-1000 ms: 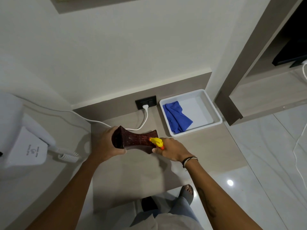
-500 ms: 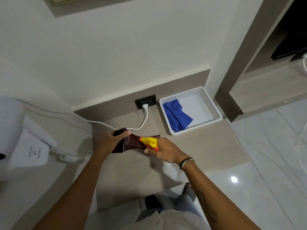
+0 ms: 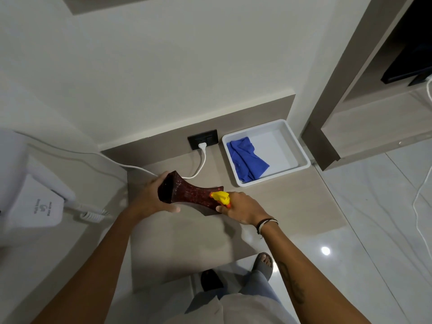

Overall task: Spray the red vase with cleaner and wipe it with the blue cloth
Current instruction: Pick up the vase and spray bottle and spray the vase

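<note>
The dark red vase [image 3: 187, 194] lies tipped on its side above the beige countertop [image 3: 280, 206], its open mouth facing 8 o'clock. The left hand [image 3: 152, 199] grips that mouth end. At 3 o'clock of the vase, the right hand [image 3: 243, 208] is wrapped around a spray bottle with a yellow nozzle [image 3: 221, 198] that touches the vase. At 1 o'clock, the blue cloth [image 3: 245, 160] lies crumpled in a white tray [image 3: 297, 148], beside a black wall socket [image 3: 203, 139].
</note>
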